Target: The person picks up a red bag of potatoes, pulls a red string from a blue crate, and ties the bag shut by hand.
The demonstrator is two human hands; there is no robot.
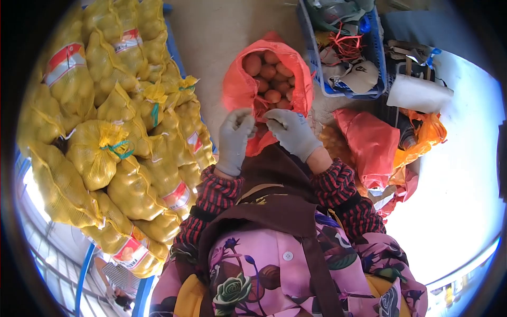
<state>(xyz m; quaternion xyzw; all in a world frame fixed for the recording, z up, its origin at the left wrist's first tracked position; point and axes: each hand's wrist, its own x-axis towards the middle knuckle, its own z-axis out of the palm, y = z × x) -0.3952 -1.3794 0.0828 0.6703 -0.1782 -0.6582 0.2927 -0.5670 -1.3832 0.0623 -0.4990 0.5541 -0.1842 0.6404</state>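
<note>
In front of me an orange-red bag [236, 74] stands with its mouth wide, showing several round, reddish-brown potatoes [272, 71] inside. My left hand [235, 141], in a pale grey glove, is closed in a pinch at the bag's near rim. Close beside it, my right hand [293, 133], gloved the same way, has its thumb and fingertips pressed together. Thin red strands show at the rim between the two hands. I cannot tell exactly what the fingertips hold.
Yellow mesh sacks [95, 153] are piled high on the left, some tied with green ties. A blue crate [346, 95] at the upper right holds a cap [360, 77] and red strings. Red bags [369, 142] lie at my right, near an orange plastic bag [422, 137].
</note>
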